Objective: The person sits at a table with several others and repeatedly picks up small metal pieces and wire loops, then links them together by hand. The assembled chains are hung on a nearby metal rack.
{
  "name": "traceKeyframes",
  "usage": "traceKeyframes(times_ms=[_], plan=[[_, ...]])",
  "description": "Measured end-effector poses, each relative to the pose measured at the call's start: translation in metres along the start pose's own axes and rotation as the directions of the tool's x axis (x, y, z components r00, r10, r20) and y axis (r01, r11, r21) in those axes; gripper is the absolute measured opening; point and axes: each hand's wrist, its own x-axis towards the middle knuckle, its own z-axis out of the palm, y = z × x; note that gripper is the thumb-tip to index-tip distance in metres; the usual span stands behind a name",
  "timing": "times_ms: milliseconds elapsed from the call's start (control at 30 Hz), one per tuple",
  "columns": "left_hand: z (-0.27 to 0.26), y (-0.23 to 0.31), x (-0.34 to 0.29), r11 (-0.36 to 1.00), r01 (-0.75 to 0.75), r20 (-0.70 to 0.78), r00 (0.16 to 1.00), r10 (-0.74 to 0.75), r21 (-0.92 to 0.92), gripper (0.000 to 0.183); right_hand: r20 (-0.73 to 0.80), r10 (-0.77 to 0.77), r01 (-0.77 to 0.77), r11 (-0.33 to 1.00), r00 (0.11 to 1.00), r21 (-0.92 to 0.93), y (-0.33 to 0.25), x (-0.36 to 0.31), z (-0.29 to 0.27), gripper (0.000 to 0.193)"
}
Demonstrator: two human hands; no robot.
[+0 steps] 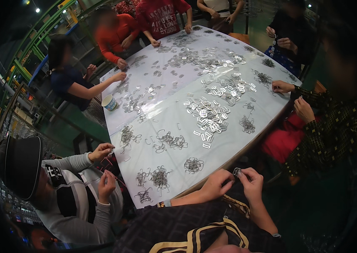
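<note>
Close to the table's near edge, my left hand (218,184) and my right hand (251,183) are drawn together in front of my body. Between their fingertips is a small metal slide buckle (236,171). The right thumb and fingers pinch it, and the curled left fingers close on its other side. Whether a wire hook is also held there is too small to tell. Just beyond my left wrist lies a heap of bent wire hooks (193,165) on the white table (224,156). Farther up the table is a large spread of flat silver slide buckles (212,120).
More hook piles (160,177) lie to the left, another hook pile (246,125) to the right. A paper cup (109,103) stands at the left table edge. Several people work around the table, including one in a black hat (22,166) and one in a patterned sleeve (326,139).
</note>
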Motion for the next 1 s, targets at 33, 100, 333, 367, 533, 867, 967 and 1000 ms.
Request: traceKeyframes(times_ms=[33,100,333,367,533,867,967,1000], plan=[[-0.001,-0.001,0.000,1.000,-0.002,0.017,1.000,0.002,0.007,0.017,0.003,0.000,0.000,1.000,1.000,-0.003,-0.001,-0.001,0.000,0.008],[-0.004,-0.002,-0.001,1.000,-0.007,0.053,0.999,0.006,0.019,0.019,0.007,0.001,-0.001,1.000,1.000,-0.010,-0.002,-0.003,0.000,0.007],[-0.068,-0.064,0.015,0.918,0.071,-0.313,0.948,0.059,0.389,0.025,-0.029,0.018,-0.018,1.000,0.999,0.012,0.004,-0.008,-0.002,0.007],[-0.087,-0.071,0.017,0.829,0.157,-0.336,0.941,0.040,0.537,0.027,-0.027,0.019,-0.018,1.000,0.999,0.018,0.006,-0.009,-0.002,0.007],[-0.135,-0.113,0.004,0.586,0.331,-0.393,0.919,-0.022,0.740,0.019,-0.026,-0.027,0.027,0.999,0.999,0.017,0.008,-0.007,0.000,0.007],[-0.165,-0.116,-0.018,0.536,0.503,-0.521,0.843,-0.132,0.678,0.007,0.015,-0.007,0.008,1.000,1.000,-0.017,0.001,-0.011,-0.001,0.007],[-0.166,-0.104,-0.014,0.527,0.463,-0.491,0.866,-0.098,0.712,0.008,0.028,0.005,-0.004,1.000,1.000,-0.027,0.002,-0.011,-0.002,0.007],[-0.164,-0.102,-0.012,0.536,0.434,-0.466,0.881,-0.083,0.725,0.009,0.029,0.001,0.000,1.000,1.000,-0.028,0.002,-0.011,-0.002,0.007]])
